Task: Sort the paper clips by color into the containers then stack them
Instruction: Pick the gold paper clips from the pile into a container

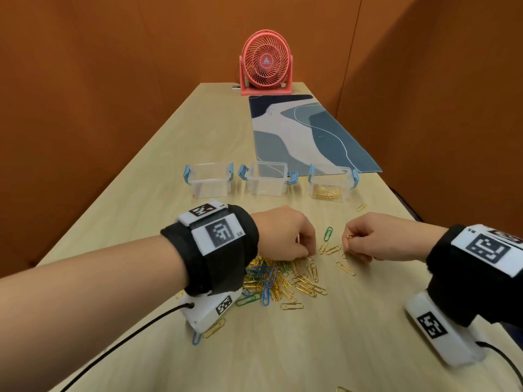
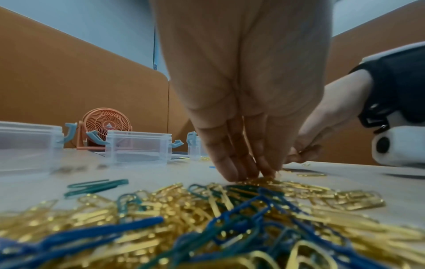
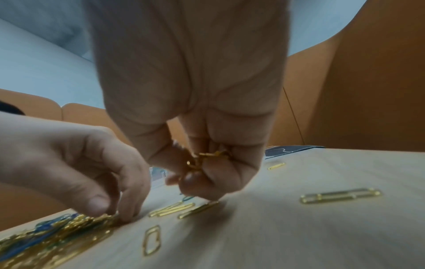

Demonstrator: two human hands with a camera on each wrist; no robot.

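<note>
A mixed pile of paper clips (image 1: 278, 281), mostly gold with some blue and green, lies on the table in front of me. My left hand (image 1: 307, 251) reaches down to the pile's far edge, thumb and fingertips (image 3: 125, 215) pinching gold clips there. My right hand (image 1: 349, 244) is just to the right, fingers curled round a small bunch of gold clips (image 3: 208, 156). Three clear containers with blue latches stand in a row behind: the left (image 1: 210, 179) and the middle (image 1: 267, 178) look empty, the right (image 1: 331, 183) holds gold clips.
Loose clips lie between the hands: a green one (image 1: 328, 233), several gold ones (image 1: 345, 268); another gold one (image 1: 361, 207) lies by the right container. Beyond the containers are a blue patterned mat (image 1: 305, 131) and a pink fan (image 1: 266, 63). Orange partitions enclose the table.
</note>
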